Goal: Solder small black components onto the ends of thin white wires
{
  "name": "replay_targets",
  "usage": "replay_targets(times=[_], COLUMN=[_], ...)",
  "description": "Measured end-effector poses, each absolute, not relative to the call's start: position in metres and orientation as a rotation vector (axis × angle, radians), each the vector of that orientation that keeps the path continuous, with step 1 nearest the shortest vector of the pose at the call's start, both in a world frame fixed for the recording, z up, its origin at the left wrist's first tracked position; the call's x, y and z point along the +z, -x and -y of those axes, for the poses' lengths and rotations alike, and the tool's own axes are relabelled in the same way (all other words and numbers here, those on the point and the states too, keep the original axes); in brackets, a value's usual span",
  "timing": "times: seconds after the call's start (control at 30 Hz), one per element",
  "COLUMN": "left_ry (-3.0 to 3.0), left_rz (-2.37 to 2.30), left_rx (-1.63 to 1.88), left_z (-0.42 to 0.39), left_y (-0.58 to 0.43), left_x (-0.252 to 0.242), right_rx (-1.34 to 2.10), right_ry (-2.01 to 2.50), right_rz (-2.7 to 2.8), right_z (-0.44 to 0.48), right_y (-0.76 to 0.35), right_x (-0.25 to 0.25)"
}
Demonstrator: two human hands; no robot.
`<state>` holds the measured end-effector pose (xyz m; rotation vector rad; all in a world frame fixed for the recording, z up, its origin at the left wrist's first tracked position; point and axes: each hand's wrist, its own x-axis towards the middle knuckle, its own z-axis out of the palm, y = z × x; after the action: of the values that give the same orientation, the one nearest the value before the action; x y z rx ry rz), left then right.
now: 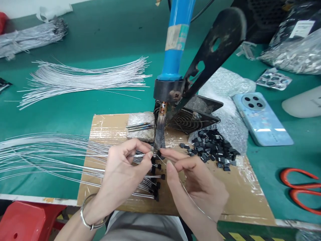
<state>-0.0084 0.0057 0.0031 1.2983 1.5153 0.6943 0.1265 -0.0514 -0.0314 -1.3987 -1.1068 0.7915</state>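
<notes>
A blue-handled soldering iron (177, 40), clamped in a black metal stand (215, 43), points its tip (159, 135) down at the cardboard. Right beneath that tip, my left hand (125, 170) is closed in a pinch on a thin white wire (137, 155). Its end, by the fingertips, is too small to make out clearly. My right hand (198, 180) pinches a strand of solder wire (187, 192), which trails down across the palm; its front end reaches the iron's tip. Under and beside my left hand lie several white wires with black connectors (155, 192) on their ends.
Loose black connectors (213, 149) are heaped at right, before a black fan (190, 118). Cardboard (240, 197) covers the near table. A wire bundle (85, 78) lies at back left. At right are a blue phone (263, 118) and red-handled scissors (298, 187).
</notes>
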Motion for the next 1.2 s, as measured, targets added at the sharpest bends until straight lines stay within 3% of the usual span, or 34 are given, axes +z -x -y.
replay_targets(times=[1.2], left_ry=[-1.361], left_rz=[-1.511], left_rx=[0.719], left_z=[-0.0046], left_y=[0.0075], left_x=[0.0048], right_rx=[0.716], right_ry=[1.401], right_rz=[1.156], right_z=[0.0514], right_y=[-0.1243], right_x=[-0.0333])
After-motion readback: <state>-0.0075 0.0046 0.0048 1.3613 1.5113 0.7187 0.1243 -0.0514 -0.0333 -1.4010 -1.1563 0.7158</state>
